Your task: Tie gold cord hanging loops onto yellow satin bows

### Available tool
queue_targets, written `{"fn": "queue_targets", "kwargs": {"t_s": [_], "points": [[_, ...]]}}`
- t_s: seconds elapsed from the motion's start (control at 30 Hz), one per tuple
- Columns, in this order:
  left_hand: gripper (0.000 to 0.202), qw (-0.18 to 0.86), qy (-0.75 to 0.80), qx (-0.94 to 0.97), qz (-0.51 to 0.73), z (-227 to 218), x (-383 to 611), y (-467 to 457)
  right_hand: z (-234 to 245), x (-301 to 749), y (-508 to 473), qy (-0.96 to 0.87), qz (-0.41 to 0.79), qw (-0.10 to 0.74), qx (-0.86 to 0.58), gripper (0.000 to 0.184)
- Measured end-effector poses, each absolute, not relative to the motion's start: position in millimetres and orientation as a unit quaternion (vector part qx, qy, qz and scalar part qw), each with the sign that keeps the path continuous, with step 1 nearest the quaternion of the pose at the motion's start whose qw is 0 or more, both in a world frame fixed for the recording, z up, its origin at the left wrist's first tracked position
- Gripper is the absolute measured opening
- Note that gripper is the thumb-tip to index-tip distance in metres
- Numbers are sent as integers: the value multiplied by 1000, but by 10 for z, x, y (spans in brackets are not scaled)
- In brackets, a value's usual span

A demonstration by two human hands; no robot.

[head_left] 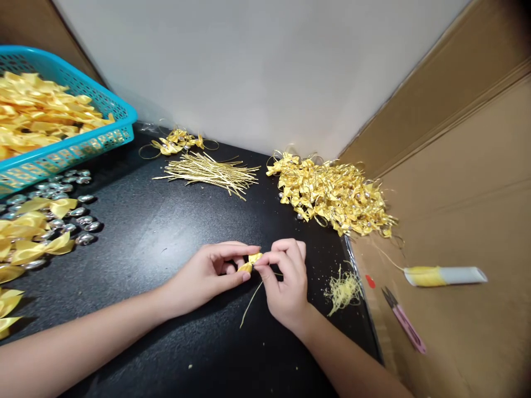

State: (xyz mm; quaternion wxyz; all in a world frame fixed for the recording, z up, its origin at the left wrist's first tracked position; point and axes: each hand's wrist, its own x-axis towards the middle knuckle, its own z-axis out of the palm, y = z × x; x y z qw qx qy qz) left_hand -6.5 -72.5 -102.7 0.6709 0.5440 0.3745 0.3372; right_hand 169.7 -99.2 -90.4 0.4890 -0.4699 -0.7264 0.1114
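Near the middle of the black table, my left hand (222, 268) pinches a small yellow ribbon bow (245, 267) between thumb and fingers. My right hand (286, 276) closes its thumb and fingertips at the bow's right side. A thin yellow thread (250, 304) hangs down from between the hands; its upper end is hidden by the right fingers. Which part of the bow or thread the right fingertips grip is partly covered. Beyond the hands lies a bundle of gold wire ties (213, 172).
A blue basket (120, 110) of yellow bows stands at the back left, with silver beads (85, 239) and loose bows (29, 249) before it. Finished bows (332, 193) heap at right. Thread scraps (344, 290), pink thread snips (403, 320) and a thread spool (443, 276) lie rightward.
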Motion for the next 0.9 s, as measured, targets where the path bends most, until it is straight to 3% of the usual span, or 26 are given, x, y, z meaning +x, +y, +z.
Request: {"fn": "queue_targets", "kwargs": {"t_s": [0.1, 0.23, 0.37, 0.5, 0.6, 0.7, 0.77, 0.9], "points": [[31, 673, 371, 544, 338, -1040, -72, -722, -877, 1727, -984, -733, 131, 478, -466, 2], [35, 685, 364, 536, 334, -1059, -80, -719, -883, 1761, -948, -730, 168, 465, -471, 27], [34, 690, 362, 527, 339, -1071, -72, -720, -940, 1743, -927, -731, 156, 457, -482, 8], [31, 658, 376, 562, 331, -1038, -56, -713, -903, 1719, -922, -741, 131, 467, -464, 13], [33, 632, 392, 587, 318, -1012, -47, -701, -709, 1804, -892, -708, 177, 533, -428, 14], [38, 617, 412, 599, 302, -1008, -53, -680, -357, 2061, -842, -606, 221, 660, -385, 10], [41, 605, 432, 603, 289, -1008, -68, -655, -81, 2325, -815, -527, 195, 748, -353, 5], [46, 563, 472, 625, 265, -988, -103, -587, 328, 2929, -801, -422, 139, 826, -348, 17]]}}
